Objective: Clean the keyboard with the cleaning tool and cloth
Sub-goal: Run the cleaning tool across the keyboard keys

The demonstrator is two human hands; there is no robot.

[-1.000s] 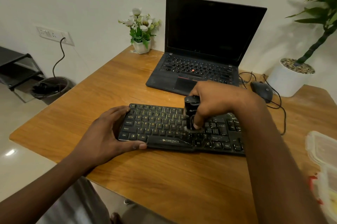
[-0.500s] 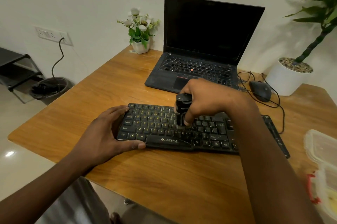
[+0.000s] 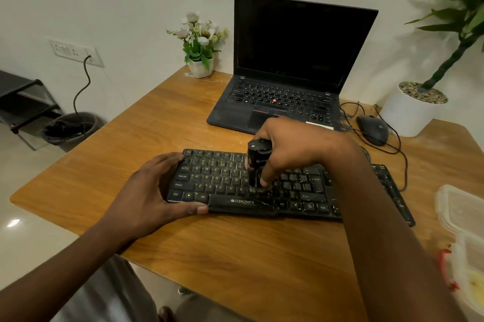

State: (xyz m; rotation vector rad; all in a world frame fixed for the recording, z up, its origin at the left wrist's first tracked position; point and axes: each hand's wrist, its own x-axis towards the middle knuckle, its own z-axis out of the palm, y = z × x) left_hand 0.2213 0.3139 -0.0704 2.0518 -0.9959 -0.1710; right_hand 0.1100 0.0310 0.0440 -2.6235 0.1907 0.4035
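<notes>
A black keyboard [image 3: 225,177] with yellow letters lies across the wooden table [image 3: 235,256]. My right hand [image 3: 290,148] grips a black cylindrical cleaning tool [image 3: 256,162] upright, its lower end pressed onto the keys near the keyboard's middle, just above the space bar. My left hand [image 3: 149,196] holds the keyboard's left end, fingers along the far edge and thumb along the front edge. No cloth is in sight.
An open black laptop [image 3: 288,65] stands behind the keyboard, a small flower pot [image 3: 200,67] to its left. A black mouse [image 3: 373,126] with cables and a white plant pot [image 3: 411,114] sit at back right. A clear plastic container [image 3: 466,230] lies at the right edge.
My right hand has slid the cleaning tool leftward along the keys, from right of the middle toward the middle. The left hand has stayed on the keyboard's left end.
</notes>
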